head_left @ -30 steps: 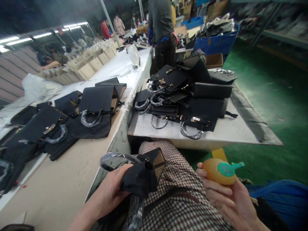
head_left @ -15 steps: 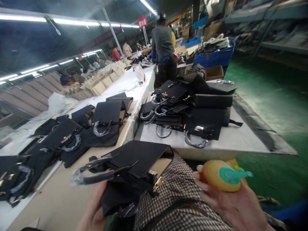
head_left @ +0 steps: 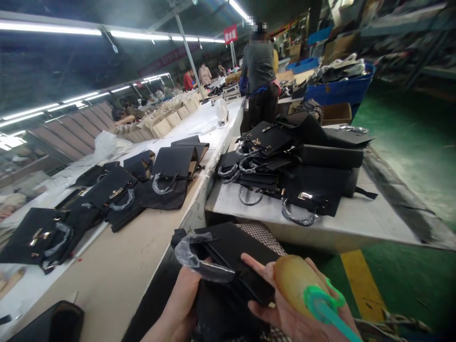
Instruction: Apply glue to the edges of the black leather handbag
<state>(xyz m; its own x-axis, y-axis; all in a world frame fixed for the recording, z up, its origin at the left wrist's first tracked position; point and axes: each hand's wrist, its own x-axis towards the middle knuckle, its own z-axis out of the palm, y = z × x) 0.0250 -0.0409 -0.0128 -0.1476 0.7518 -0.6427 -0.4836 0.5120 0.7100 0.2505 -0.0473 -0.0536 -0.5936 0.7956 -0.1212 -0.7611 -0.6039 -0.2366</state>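
Observation:
My left hand (head_left: 182, 304) grips a black handbag (head_left: 237, 259) from the left side, over my lap; its handle (head_left: 199, 261) is wrapped in clear plastic. My right hand (head_left: 288, 313) holds a yellow squeeze bottle (head_left: 297, 285) with a green nozzle, and its fingers also press on the right edge of the same bag. My checked trousers (head_left: 261, 232) show just beyond the bag.
A long workbench (head_left: 117, 266) on the left carries several black handbags (head_left: 167, 178). A white table (head_left: 356, 223) ahead holds a pile of black bags (head_left: 306, 161). A person in a striped top (head_left: 261, 80) stands further back. Green floor lies to the right.
The view has tilted up. My right hand with the bottle moved left onto the bag, and my left hand turned the bag and brought it closer.

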